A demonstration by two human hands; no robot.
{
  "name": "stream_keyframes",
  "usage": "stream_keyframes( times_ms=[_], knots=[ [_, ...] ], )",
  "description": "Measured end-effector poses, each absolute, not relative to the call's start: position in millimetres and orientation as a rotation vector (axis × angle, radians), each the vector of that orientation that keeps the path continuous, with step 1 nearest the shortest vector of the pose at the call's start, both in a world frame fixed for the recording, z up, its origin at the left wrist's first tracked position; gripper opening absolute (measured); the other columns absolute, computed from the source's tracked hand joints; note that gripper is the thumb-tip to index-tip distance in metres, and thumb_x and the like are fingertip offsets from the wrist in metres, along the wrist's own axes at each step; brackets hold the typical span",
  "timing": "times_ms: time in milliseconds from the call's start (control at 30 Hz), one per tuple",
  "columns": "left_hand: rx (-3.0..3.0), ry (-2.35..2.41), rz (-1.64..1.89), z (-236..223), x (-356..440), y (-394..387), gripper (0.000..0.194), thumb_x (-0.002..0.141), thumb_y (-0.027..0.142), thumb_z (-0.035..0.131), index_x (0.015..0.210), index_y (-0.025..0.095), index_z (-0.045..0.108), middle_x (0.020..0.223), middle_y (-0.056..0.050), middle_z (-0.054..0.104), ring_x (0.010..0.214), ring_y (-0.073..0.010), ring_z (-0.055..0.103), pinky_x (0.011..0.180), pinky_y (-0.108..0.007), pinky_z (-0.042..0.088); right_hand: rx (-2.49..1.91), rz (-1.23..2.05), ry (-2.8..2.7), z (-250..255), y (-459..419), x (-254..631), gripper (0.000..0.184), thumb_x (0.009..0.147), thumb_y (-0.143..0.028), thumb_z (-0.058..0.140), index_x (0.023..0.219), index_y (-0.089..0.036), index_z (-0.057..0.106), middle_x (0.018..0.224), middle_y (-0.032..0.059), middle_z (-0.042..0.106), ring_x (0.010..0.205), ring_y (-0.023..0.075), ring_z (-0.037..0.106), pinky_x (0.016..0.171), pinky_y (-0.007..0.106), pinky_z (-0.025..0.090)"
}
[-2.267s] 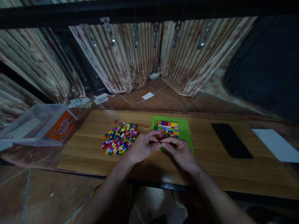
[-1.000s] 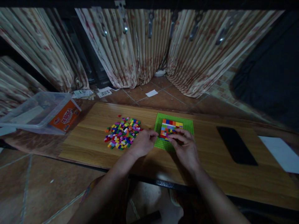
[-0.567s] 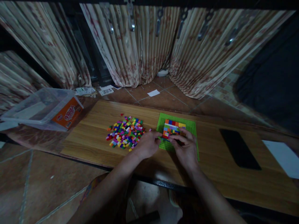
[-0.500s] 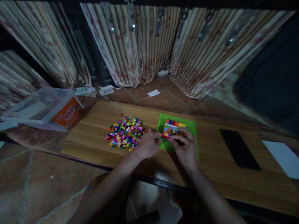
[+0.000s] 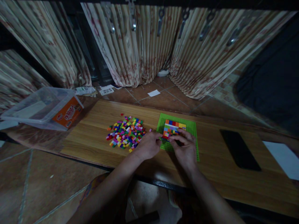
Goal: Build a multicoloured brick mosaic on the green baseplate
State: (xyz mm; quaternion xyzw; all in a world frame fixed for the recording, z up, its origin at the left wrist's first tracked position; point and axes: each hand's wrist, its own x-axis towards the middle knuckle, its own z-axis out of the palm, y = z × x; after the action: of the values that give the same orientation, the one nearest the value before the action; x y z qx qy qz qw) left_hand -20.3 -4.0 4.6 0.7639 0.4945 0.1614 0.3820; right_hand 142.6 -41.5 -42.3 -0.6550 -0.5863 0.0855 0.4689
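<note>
A green baseplate (image 5: 191,127) lies on the wooden board (image 5: 93,137), with a block of small coloured bricks (image 5: 172,126) pressed onto its far left part. My right hand (image 5: 185,149) rests on the plate, fingers curled and pressed down at the near edge of the brick block. My left hand (image 5: 148,145) sits at the plate's left edge, fingers curled with their tips by the bricks. What either hand pinches is hidden. A loose pile of coloured bricks (image 5: 126,133) lies left of my left hand.
A clear plastic tub (image 5: 37,109) with an orange label lies tipped at the far left. A black phone (image 5: 239,149) and a white sheet (image 5: 283,157) lie on the board to the right. Striped curtains (image 5: 144,46) hang behind, over a tiled floor.
My hands moved from the plate's near edge, fingertips together, onto the plate beside the brick block. In the last half second they have stayed almost still.
</note>
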Motion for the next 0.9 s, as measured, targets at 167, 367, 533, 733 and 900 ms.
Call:
stream_keyframes(
  times_ms=[167, 367, 533, 733, 900],
  knots=[
    [1.966, 1.258, 0.434, 3.6, -19.5, -3.7, 0.034, 0.08, 0.014, 0.048, 0.105, 0.016, 0.07, 0.084, -0.005, 0.073, 0.078, -0.017, 0.065, 0.078, -0.027, 0.05, -1.596, 0.189, -1.446, -43.2, -42.0, 141.0, 0.01, 0.078, -0.03, 0.065, 0.076, -0.026, 0.074, 0.113, 0.0056, 0.063, 0.113, 0.0263, 0.047, 0.096, 0.048, 0.037],
    [1.982, 1.237, 0.409, 8.6, -22.2, -4.2, 0.034, 0.079, 0.012, 0.048, 0.104, 0.017, 0.071, 0.076, -0.003, 0.071, 0.076, -0.0174, 0.065, 0.077, -0.028, 0.05, -1.588, 0.176, -1.463, -45.3, -41.3, 142.2, 0.011, 0.079, -0.031, 0.064, 0.076, -0.027, 0.074, 0.113, 0.0056, 0.063, 0.11, 0.0261, 0.049, 0.095, 0.049, 0.037],
    [1.909, 1.228, 0.464, 7.9, -27.8, -2.3, 0.039, 0.079, 0.013, 0.05, 0.115, 0.015, 0.066, 0.092, -0.006, 0.072, 0.083, -0.0174, 0.065, 0.081, -0.028, 0.051, -1.528, 0.143, -1.359, -40.7, -42.7, 151.2, 0.016, 0.081, -0.033, 0.062, 0.09, -0.025, 0.072, 0.111, 0.0063, 0.064, 0.108, 0.0239, 0.055, 0.096, 0.046, 0.04],
    [1.725, 1.12, 0.56, -2.5, -29.4, 0.7, 0.041, 0.08, 0.013, 0.052, 0.12, 0.012, 0.061, 0.099, -0.009, 0.071, 0.086, -0.0178, 0.066, 0.079, -0.029, 0.052, -1.397, 0.381, -1.455, -29.0, -50.8, 143.1, 0.018, 0.087, -0.031, 0.055, 0.095, -0.025, 0.07, 0.1, 0.005, 0.069, 0.096, 0.0205, 0.063, 0.087, 0.039, 0.049],
    [1.546, 0.972, 0.567, -5.4, -28.2, 1.2, 0.04, 0.082, 0.013, 0.05, 0.121, 0.011, 0.058, 0.093, -0.008, 0.071, 0.08, -0.0159, 0.065, 0.074, -0.028, 0.052, -1.336, 0.537, -1.626, -25.5, -54.4, 133.2, 0.02, 0.087, -0.027, 0.056, 0.104, -0.025, 0.067, 0.105, 0.0055, 0.068, 0.098, 0.0197, 0.063, 0.09, 0.038, 0.05]
  ],
)
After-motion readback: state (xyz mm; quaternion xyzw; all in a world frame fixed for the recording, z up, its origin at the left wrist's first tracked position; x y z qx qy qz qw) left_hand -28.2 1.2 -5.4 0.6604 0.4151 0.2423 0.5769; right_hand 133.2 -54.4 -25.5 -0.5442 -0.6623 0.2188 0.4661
